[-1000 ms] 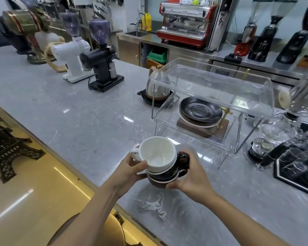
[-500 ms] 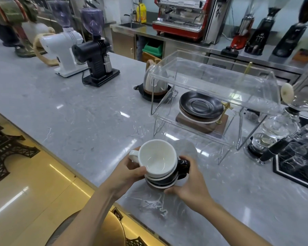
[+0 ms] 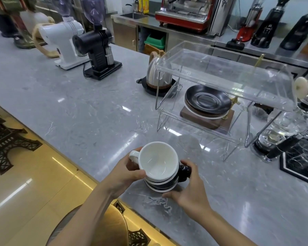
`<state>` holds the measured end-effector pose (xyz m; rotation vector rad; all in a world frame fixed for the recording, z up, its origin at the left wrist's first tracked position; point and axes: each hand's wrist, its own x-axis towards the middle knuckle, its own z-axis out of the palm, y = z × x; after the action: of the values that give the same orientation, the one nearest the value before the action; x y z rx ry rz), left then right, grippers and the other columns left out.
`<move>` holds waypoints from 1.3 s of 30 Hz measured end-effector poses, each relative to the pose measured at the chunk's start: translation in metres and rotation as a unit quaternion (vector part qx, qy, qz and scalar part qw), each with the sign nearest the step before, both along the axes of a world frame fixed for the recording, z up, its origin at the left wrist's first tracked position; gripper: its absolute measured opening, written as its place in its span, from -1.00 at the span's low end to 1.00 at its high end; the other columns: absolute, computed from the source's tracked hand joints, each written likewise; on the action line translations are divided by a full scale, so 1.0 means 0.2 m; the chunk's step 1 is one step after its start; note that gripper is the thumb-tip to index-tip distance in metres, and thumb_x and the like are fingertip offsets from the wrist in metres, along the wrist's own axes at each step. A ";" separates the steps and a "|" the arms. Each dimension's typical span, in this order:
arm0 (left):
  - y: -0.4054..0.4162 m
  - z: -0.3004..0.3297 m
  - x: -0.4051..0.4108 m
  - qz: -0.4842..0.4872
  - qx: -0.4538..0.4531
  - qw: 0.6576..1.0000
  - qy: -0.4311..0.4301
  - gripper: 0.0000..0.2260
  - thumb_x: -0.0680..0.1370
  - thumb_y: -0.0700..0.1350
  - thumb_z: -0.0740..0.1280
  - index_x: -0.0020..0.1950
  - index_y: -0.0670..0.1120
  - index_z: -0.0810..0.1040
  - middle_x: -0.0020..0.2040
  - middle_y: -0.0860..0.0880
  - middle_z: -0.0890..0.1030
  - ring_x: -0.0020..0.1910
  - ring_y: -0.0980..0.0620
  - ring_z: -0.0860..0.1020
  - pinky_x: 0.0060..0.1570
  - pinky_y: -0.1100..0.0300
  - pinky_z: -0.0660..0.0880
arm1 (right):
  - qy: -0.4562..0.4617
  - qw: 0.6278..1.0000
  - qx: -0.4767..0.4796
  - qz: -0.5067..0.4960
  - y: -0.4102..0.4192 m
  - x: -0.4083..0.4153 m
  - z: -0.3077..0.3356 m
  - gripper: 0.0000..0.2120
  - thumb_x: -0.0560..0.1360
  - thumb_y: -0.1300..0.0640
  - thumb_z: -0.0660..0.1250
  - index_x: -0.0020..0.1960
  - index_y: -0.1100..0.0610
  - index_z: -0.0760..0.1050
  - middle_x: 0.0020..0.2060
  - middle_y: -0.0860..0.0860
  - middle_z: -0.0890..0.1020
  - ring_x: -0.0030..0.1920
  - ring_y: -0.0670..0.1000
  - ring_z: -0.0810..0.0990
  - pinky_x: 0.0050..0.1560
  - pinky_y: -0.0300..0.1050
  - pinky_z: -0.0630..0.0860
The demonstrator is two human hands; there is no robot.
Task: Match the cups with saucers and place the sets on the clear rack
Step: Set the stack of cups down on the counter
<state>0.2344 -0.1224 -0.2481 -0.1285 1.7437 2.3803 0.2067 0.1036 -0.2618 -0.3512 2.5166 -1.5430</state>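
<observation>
The fingers [image 3: 132,172] of the left hand [image 3: 124,176] curl around the white cup [image 3: 157,161], with the thumb near its rim and the small white handle pointing left. The right hand [image 3: 188,190] holds the stack from the right and from below; its fingers wrap near the black cup [image 3: 174,180] and its rounded black handle. The white cup sits nested inside the black one, and one more pale rim shows at the bottom of the stack. Both cups look like smooth glazed ceramic, wide and shallow. The stack is at the near edge of the grey marble counter [image 3: 78,110]. The clear rack [image 3: 220,73] stands farther and to the right, so the right hand is nearer to it. On its lower shelf lies a pile of round saucers [image 3: 207,100], matte black on top with a pale one under, on a brown wooden block. I judge the cups must be separated first.
</observation>
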 end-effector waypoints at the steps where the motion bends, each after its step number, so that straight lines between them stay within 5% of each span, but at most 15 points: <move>1: 0.00 0.00 0.00 0.000 -0.001 1.000 0.000 -0.33 0.23 -0.12 0.63 0.33 0.08 0.57 0.27 -0.13 0.60 0.29 -0.16 0.55 0.28 -0.12 0.49 | -0.002 1.000 0.001 0.001 0.00 0.00 0.00 -0.09 0.04 0.17 0.73 0.15 -0.28 0.27 0.04 -0.29 0.54 0.09 -0.46 0.46 -0.02 -0.55 0.41; 10: -0.02 -0.01 0.01 -0.026 -0.011 1.000 -0.005 -0.16 0.16 0.08 0.70 0.40 0.09 0.50 0.30 -0.13 0.58 0.30 -0.17 0.54 0.26 -0.07 0.54 | -0.020 1.000 -0.002 0.011 0.00 0.02 -0.01 -0.16 0.08 0.11 0.72 0.15 -0.26 0.28 0.02 -0.35 0.52 0.13 -0.40 0.45 0.01 -0.39 0.45; 15: -0.01 -0.02 0.02 -0.017 -0.021 1.000 -0.004 -0.15 0.13 0.11 0.70 0.38 0.14 0.49 0.30 -0.04 0.59 0.32 -0.09 0.55 0.26 -0.04 0.54 | -0.028 0.999 -0.019 0.016 0.01 0.03 0.00 -0.16 0.11 0.15 0.70 0.17 -0.24 0.28 0.07 -0.29 0.50 0.14 -0.38 0.46 0.01 -0.50 0.43; 24: 0.01 -0.02 0.03 -0.002 -0.009 1.000 -0.018 -0.06 0.10 0.11 0.71 0.43 0.08 0.42 0.25 0.06 0.64 0.28 -0.01 0.57 0.18 0.09 0.56 | -0.020 0.999 -0.029 0.013 0.00 0.03 -0.03 -0.14 0.10 0.18 0.71 0.18 -0.25 0.30 0.04 -0.51 0.43 0.14 -0.37 0.46 0.02 -0.52 0.43; 30: -0.02 -0.06 0.03 -0.013 -0.024 1.000 0.001 -0.06 0.14 0.19 0.66 0.46 0.06 0.41 0.34 -0.03 0.58 0.33 -0.06 0.54 0.24 0.03 0.55 | -0.034 0.998 -0.045 0.031 0.02 0.03 -0.01 0.00 0.13 0.12 0.71 0.30 -0.33 0.15 0.06 -0.66 0.34 0.19 -0.56 0.32 0.04 -0.67 0.30; 35: -0.10 -0.01 0.04 0.104 0.073 0.992 0.003 0.01 0.19 0.43 0.50 0.44 -0.19 0.40 0.37 -0.16 0.56 0.33 -0.11 0.56 0.26 -0.02 0.55 | -0.043 0.997 -0.061 0.034 0.11 0.04 0.00 0.25 -0.03 -0.13 0.72 0.48 -0.33 0.08 0.33 -0.41 0.38 0.36 -0.35 0.35 0.25 -0.40 0.31; 39: -0.16 0.06 0.03 0.162 0.061 0.984 0.044 -0.14 0.43 0.46 0.22 0.42 -0.23 0.43 0.39 -0.19 0.55 0.40 -0.16 0.49 0.35 -0.08 0.45 | -0.002 0.992 -0.123 0.024 0.13 0.03 0.07 0.15 0.06 -0.40 0.56 0.53 -0.12 0.17 0.40 -0.19 0.44 0.42 -0.11 0.42 0.39 -0.19 0.38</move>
<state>0.2405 -0.1541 -0.2353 -0.3163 1.7204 2.7536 0.2130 0.1296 -0.2480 -0.4359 2.2999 -1.8352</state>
